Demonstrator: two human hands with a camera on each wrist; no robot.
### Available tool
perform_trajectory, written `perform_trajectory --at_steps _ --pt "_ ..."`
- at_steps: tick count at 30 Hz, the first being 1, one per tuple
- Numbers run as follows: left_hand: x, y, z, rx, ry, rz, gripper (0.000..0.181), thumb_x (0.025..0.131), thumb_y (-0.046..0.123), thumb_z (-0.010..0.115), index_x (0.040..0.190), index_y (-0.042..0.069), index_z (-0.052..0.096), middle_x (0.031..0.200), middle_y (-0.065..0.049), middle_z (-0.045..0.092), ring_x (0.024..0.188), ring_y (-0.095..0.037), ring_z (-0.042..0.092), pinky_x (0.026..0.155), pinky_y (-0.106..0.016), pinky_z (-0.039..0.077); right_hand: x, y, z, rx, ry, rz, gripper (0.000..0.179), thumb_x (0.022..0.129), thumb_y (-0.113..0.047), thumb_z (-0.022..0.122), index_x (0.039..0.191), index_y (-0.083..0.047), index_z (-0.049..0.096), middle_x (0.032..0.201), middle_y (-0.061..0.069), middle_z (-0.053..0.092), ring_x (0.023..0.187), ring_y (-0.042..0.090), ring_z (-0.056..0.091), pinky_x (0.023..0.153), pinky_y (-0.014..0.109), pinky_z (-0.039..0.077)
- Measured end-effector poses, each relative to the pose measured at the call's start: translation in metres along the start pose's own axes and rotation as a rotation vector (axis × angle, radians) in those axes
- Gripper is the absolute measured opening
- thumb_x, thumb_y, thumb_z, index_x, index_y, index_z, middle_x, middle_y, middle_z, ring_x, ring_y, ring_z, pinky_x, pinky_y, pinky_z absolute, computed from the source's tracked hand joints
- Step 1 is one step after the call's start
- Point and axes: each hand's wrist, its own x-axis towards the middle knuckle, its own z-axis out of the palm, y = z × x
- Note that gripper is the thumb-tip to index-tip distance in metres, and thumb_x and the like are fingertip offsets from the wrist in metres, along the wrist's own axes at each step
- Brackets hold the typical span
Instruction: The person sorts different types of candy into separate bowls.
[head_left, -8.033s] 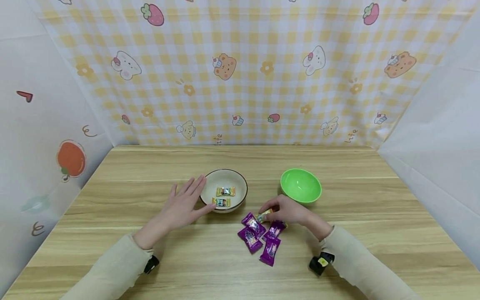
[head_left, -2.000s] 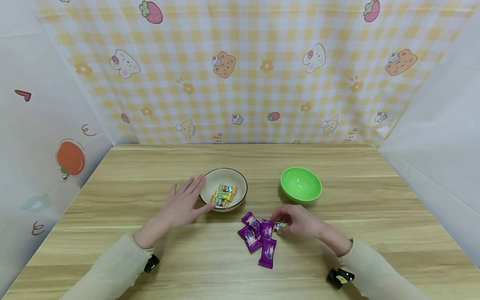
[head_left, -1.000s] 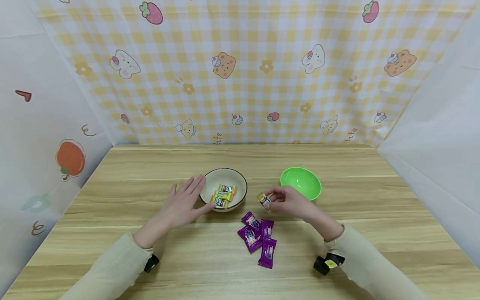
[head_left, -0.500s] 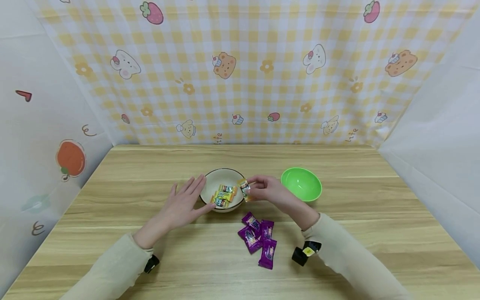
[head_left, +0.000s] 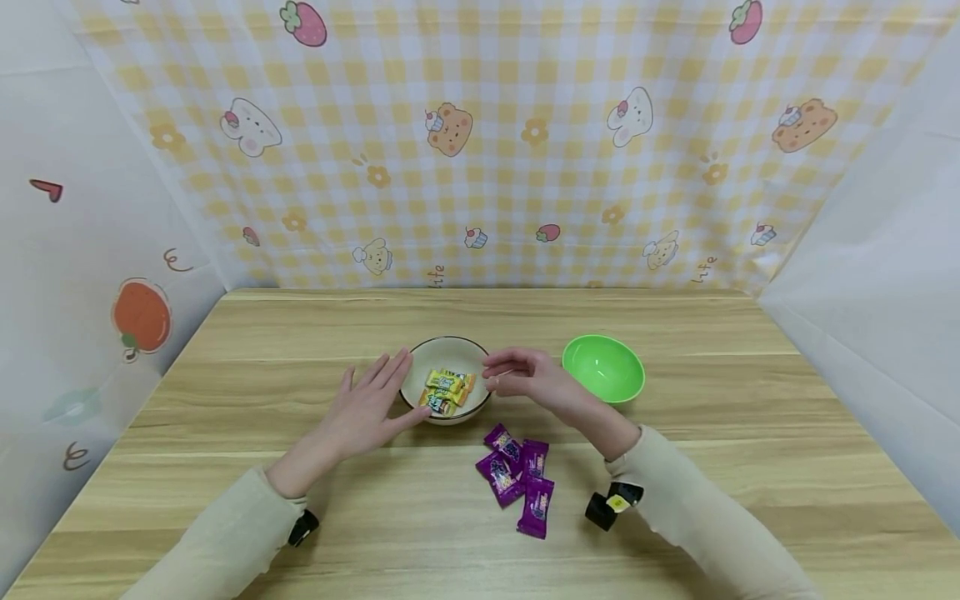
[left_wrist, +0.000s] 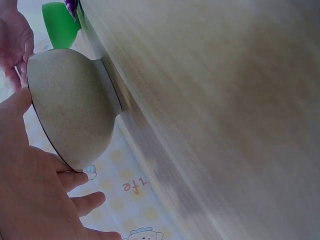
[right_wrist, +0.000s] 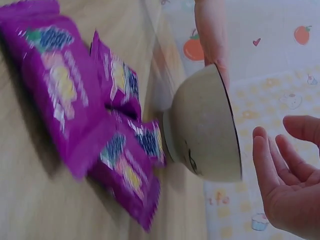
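Observation:
A cream bowl with a dark rim (head_left: 420, 360) stands near the middle of the table, with several yellow-wrapped candies (head_left: 447, 385) heaped inside. My left hand (head_left: 360, 417) rests its spread, straight fingers and thumb against the bowl's left rim, as the left wrist view also shows. At the right rim, my right hand (head_left: 528, 375) hovers with nothing between its parted thumb and fingers (right_wrist: 262, 155). Several purple candy packets with grape pictures (head_left: 536, 507) lie on the wood in front of the bowl; the right wrist view shows them up close (right_wrist: 60, 90).
A bright green bowl (head_left: 603, 369) stands behind the right forearm, with nothing seen inside it. The wooden table (head_left: 337, 533) ends at the back against a yellow checked cloth (head_left: 495, 183). White cloth walls (head_left: 82, 250) flank both sides.
My right hand picked a yellow candy from beside the purple packets, carried it left and let it drop into the cream bowl. More yellow candies lie there than before. The left hand stayed put.

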Motion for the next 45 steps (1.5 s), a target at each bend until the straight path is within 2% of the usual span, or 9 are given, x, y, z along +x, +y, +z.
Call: perform_trajectory --at_steps 4,10,16,24,30,37,41,45 --pt "0.000 0.000 0.000 -0.007 -0.002 0.000 0.085 0.082 0.065 0.036 0.141 0.007 0.018 0.145 -0.005 0.014 0.129 -0.029 0.016 0.095 -0.060 0.006 -0.009 -0.005 -0.010 -0.107 0.021 -0.048 0.038 0.085 -0.014 0.060 0.117 0.003 0.051 0.109 0.019 0.055 0.097 0.021 0.054 0.083 0.032 0.043" --pt "0.000 0.000 0.000 -0.012 -0.005 -0.002 0.085 0.082 0.065 0.036 0.141 0.007 0.017 0.145 -0.005 0.013 0.129 -0.029 0.016 0.095 -0.060 0.005 -0.021 -0.007 -0.030 -0.310 0.108 -0.185 0.031 0.084 -0.013 0.060 0.111 0.002 0.055 0.103 0.012 0.059 0.093 0.021 0.055 0.079 0.030 0.045" --pt "0.000 0.000 0.000 -0.008 -0.007 -0.003 0.085 0.082 0.065 0.036 0.141 0.007 0.017 0.145 -0.005 0.013 0.129 -0.029 0.015 0.095 -0.060 0.005 -0.035 -0.002 -0.052 -0.430 0.192 -0.307 0.030 0.083 -0.009 0.062 0.109 0.003 0.056 0.105 0.014 0.058 0.097 0.024 0.054 0.082 0.038 0.044" --pt "0.000 0.000 0.000 -0.015 -0.006 0.000 0.085 0.082 0.064 0.037 0.141 0.006 0.017 0.145 -0.006 0.014 0.129 -0.030 0.015 0.095 -0.060 0.005 -0.054 0.007 -0.082 -0.773 0.299 -0.444 0.039 0.074 -0.014 0.072 0.109 -0.001 0.058 0.108 0.010 0.058 0.102 0.023 0.051 0.084 0.040 0.040" --pt "0.000 0.000 0.000 -0.012 -0.009 0.005 0.086 0.082 0.065 0.035 0.141 0.006 0.017 0.145 -0.008 0.015 0.129 -0.029 0.014 0.094 -0.061 0.006 -0.062 0.019 -0.102 -0.883 0.339 -0.538 0.049 0.066 -0.012 0.077 0.109 0.001 0.057 0.109 0.013 0.057 0.102 0.028 0.049 0.085 0.045 0.036" --pt "0.000 0.000 -0.001 -0.008 -0.015 0.000 0.086 0.082 0.066 0.033 0.141 0.007 0.016 0.145 -0.005 0.013 0.130 -0.028 0.013 0.095 -0.060 0.006 -0.069 0.028 -0.116 -0.972 0.369 -0.534 0.061 0.061 -0.018 0.080 0.112 0.002 0.054 0.112 0.014 0.054 0.104 0.031 0.045 0.086 0.048 0.034" --pt "0.001 0.000 -0.001 -0.007 -0.013 -0.001 0.087 0.081 0.067 0.032 0.141 0.007 0.016 0.145 -0.006 0.013 0.130 -0.028 0.012 0.095 -0.060 0.006 -0.071 0.033 -0.123 -1.026 0.353 -0.476 0.072 0.059 -0.027 0.081 0.117 0.002 0.050 0.116 0.018 0.049 0.106 0.035 0.043 0.086 0.052 0.034" --pt "0.000 0.000 0.000 -0.007 -0.012 0.000 0.087 0.081 0.067 0.032 0.141 0.007 0.017 0.145 -0.007 0.015 0.130 -0.028 0.013 0.095 -0.060 0.006 -0.073 0.038 -0.128 -1.077 0.328 -0.394 0.078 0.062 -0.037 0.077 0.123 0.001 0.046 0.122 0.019 0.044 0.110 0.037 0.039 0.085 0.054 0.033"
